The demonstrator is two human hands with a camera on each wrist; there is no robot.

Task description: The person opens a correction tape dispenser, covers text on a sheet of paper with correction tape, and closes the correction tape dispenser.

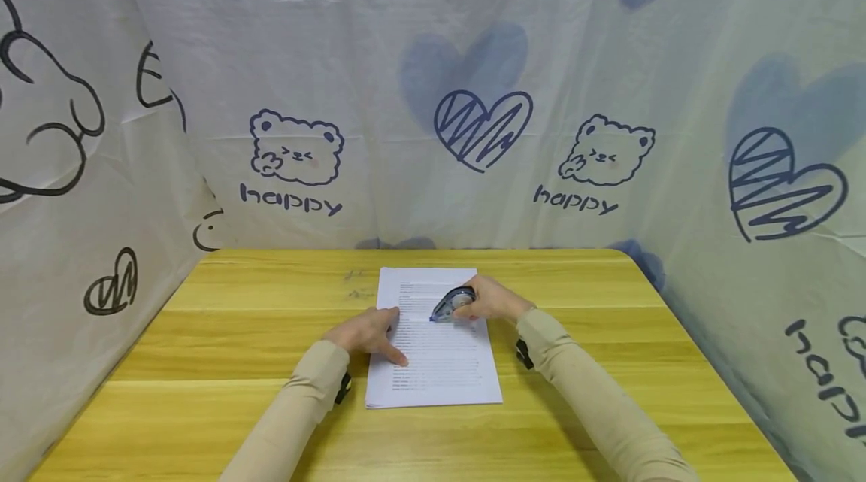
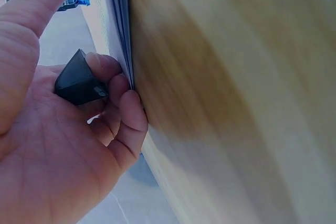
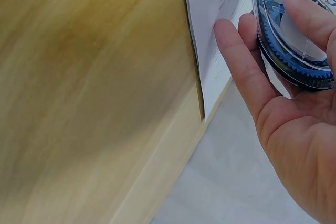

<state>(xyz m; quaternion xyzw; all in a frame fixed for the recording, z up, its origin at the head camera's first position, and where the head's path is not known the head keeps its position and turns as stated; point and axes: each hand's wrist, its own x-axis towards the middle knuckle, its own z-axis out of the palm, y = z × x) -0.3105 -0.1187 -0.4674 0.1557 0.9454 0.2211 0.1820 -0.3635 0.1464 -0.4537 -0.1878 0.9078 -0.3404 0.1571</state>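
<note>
A stack of printed sheets (image 1: 446, 384) lies on the table, its edge (image 3: 197, 40) showing in the right wrist view. My right hand (image 1: 497, 300) (image 3: 299, 124) grips a clear and blue correction tape dispenser (image 1: 453, 304) (image 3: 294, 40) between thumb and fingers, its blue tip down at the printed lines around mid-page. My left hand (image 1: 365, 331) (image 2: 58, 145) rests at the stack's left side, thumb and a finger spread over the top sheet. In the left wrist view its other fingers curl round a small dark cap-like piece (image 2: 79, 80) against the palm, at the sheet edges.
The yellow wood-grain table (image 1: 203, 362) extends around the stack, with faint dark marks (image 1: 358, 292) left of its upper part. White cloth (image 1: 406, 38) printed with hearts, bears and lettering hangs behind the table and at both sides.
</note>
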